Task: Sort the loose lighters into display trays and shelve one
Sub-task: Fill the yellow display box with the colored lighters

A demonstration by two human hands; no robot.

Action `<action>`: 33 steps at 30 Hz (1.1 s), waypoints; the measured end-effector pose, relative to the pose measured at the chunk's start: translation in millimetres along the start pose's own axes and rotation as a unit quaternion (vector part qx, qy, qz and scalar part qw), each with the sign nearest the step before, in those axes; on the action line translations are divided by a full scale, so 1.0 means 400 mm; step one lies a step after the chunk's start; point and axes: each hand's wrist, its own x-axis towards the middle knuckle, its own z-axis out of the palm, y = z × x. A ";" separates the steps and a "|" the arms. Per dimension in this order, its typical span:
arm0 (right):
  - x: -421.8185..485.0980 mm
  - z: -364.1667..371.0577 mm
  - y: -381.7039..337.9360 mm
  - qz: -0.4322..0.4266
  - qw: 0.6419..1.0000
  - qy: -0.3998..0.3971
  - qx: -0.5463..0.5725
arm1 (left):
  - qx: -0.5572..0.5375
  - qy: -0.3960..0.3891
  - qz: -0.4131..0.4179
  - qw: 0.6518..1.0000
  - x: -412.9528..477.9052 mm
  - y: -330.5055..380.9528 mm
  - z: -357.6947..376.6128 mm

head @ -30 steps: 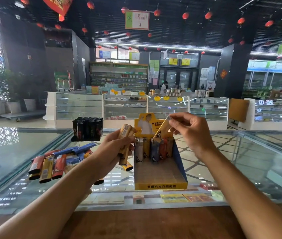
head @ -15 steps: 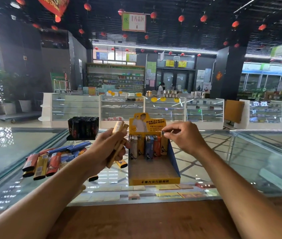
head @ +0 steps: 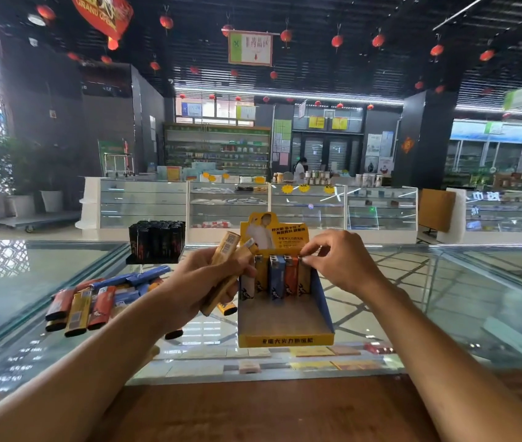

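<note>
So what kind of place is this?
Probably a shop, maybe a pharmacy: glass counters, stocked shelves at the back, and a lighter tray on display.

The left hand [head: 202, 282] is holding two yellow lighters [head: 227, 248]. The right hand [head: 341, 261] is pinching a lighter [head: 303, 279] standing in the tray [head: 285, 340].

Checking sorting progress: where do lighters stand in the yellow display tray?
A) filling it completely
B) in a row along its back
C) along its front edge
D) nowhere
B: the row of lighters stands against the back of the yellow display tray, its floor in front bare; the right hand pinches the rightmost lighter, the left hand grips yellow lighters.
</note>
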 end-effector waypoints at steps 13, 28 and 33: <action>-0.023 0.014 -0.117 -0.095 0.946 -0.110 0.289 | 0.115 -0.036 -0.001 0.993 -0.004 -0.001 0.022; -0.012 -0.025 -0.083 0.055 0.945 0.053 0.318 | -0.030 0.031 -0.078 0.996 0.013 -0.001 0.006; -0.004 -0.017 -0.078 0.034 0.948 0.036 0.315 | -0.037 0.036 -0.052 0.997 0.014 -0.007 -0.012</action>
